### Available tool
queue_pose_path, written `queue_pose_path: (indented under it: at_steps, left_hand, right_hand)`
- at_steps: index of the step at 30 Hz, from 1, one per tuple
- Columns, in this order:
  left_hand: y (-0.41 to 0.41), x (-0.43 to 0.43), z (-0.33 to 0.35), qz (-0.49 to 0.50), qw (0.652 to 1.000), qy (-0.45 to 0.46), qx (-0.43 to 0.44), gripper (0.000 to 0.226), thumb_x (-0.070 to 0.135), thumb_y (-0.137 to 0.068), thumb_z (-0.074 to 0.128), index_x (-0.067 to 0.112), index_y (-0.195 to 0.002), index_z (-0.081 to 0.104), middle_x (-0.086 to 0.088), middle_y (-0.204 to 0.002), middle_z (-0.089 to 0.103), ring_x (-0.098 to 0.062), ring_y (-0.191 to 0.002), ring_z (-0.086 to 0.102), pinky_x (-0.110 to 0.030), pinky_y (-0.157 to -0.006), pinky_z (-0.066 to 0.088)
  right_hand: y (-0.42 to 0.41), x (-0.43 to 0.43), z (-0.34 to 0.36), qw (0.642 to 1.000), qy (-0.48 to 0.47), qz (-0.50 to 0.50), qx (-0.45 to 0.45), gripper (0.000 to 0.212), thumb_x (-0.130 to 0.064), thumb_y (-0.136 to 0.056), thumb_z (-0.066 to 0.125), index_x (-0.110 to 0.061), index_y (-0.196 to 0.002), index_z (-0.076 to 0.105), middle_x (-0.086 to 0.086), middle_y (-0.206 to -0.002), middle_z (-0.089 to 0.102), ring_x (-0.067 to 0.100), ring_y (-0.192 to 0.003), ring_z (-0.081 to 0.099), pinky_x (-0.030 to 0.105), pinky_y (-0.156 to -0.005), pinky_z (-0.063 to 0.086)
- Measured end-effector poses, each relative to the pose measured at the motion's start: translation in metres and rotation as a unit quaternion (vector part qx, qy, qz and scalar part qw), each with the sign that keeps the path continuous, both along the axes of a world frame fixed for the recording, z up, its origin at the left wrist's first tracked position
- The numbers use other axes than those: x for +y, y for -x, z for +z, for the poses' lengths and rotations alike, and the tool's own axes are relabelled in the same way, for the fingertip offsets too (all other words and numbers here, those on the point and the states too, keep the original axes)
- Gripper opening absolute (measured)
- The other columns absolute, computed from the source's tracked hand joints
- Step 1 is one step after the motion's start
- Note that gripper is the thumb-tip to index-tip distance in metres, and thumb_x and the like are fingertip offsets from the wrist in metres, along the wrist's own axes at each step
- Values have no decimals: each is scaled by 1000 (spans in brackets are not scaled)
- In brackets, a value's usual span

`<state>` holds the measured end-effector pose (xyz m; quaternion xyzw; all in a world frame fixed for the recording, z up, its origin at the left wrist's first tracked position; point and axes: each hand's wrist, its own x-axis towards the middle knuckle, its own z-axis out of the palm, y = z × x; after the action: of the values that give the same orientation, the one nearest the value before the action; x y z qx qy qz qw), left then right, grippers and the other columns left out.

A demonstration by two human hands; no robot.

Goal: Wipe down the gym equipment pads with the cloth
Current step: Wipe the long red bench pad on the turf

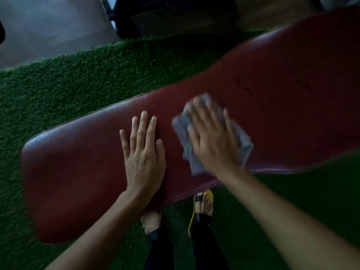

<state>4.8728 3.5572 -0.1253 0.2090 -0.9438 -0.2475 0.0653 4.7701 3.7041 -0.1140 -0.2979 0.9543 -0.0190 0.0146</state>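
wiping is judged to be the step in hand: the grey cloth (pixel 182 127) is pressed flat on the dark red bench pad (pixel 282 106) by the right hand (pixel 212 141), just right of the frame's centre and near the pad's lower edge. the fingers of that hand are spread and fairly straight over the cloth, not curled round it (both are smeared by blur, so no finer reading can be given). the left hand (pixel 144 152) is laid palm down on the pad just left of the cloth, fingers straight and close together, nothing held; it is judged to be steadying the bench. the pad runs from the lower left of the frame to the upper right, over green turf (pixel 78 78).

how much of the pad is already wiped cannot be told from its surface. a wide stretch lies beyond the cloth toward the upper right, where a dark curved mark (pixel 244 88) is seen. for the next move, even downward pressure is called for while the cloth is swept along the pad's length, and the left hand would need to be lifted before its patch can be reached.
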Motion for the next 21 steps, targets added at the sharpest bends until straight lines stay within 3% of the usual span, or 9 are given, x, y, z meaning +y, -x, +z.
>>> queue_pose_path:
  at_steps: [3,7,10,12,14,15,17,19,21]
  left_hand:
    - [10,17,-7,13,1000,6,-5,52,27,-103,33,14,-153,31,-4,-163,22,-20,-153,11,-46,-124,1]
    - [13,23,-12,30,999,26,-18,52,29,-104,29,15,-154,30,-3,-163,22,-21,-152,12,-47,-124,3]
    - [14,26,-7,27,999,9,-28,53,30,-104,29,15,-154,28,-3,-164,19,-21,-153,8,-49,-124,1]
    - [22,32,-2,4,1000,4,-22,53,30,-104,29,15,-155,27,-2,-164,17,-19,-153,6,-48,-124,-2]
    - [35,37,1,-20,1000,7,-10,53,31,-104,28,16,-155,27,0,-164,16,-16,-153,5,-45,-124,-4]
    - [42,40,2,-20,1000,4,-6,53,31,-104,27,16,-155,27,0,-164,16,-15,-153,5,-45,-124,-5]
    - [57,43,0,-14,1000,-7,-6,53,30,-104,27,16,-155,26,0,-164,16,-16,-153,5,-46,-124,-3]
    - [64,45,-3,-6,1000,-2,-18,54,31,-104,25,17,-156,22,0,-165,15,-17,-153,4,-48,-124,-2]
    - [66,48,-5,-4,999,16,-29,54,33,-104,21,19,-157,19,1,-165,14,-18,-153,3,-48,-124,-1]
  right_hand:
    - [34,-28,-1,989,51,-140,14,53,-38,-107,27,-18,-157,28,0,-165,23,20,-154,15,48,-124,12]
    - [-49,22,4,998,15,-24,-48,53,-37,-109,27,-20,-159,22,-3,-166,15,16,-155,8,44,-125,12]
    - [-37,84,9,1000,-16,3,-24,51,-37,-108,28,-23,-157,27,-5,-165,20,15,-154,14,45,-124,15]
    - [-5,94,13,993,0,-122,-11,52,-39,-108,24,-24,-158,23,-5,-166,17,16,-154,10,45,-124,8]
    - [-6,70,14,962,39,-270,-1,53,-39,-108,25,-24,-159,22,-4,-166,16,17,-154,8,45,-124,5]
    - [-20,59,12,959,45,-279,-2,52,-38,-108,27,-23,-158,23,-2,-166,16,18,-155,8,46,-124,7]
    - [-52,58,9,990,20,-135,-32,52,-39,-109,31,-23,-158,24,-2,-166,17,19,-155,10,46,-124,12]
    - [-41,100,11,999,-27,1,-42,52,-39,-109,27,-23,-158,24,-4,-166,17,18,-154,11,49,-123,18]
    - [-2,136,17,997,-39,-69,-20,52,-39,-109,16,-22,-159,18,-2,-166,14,19,-155,9,54,-121,19]
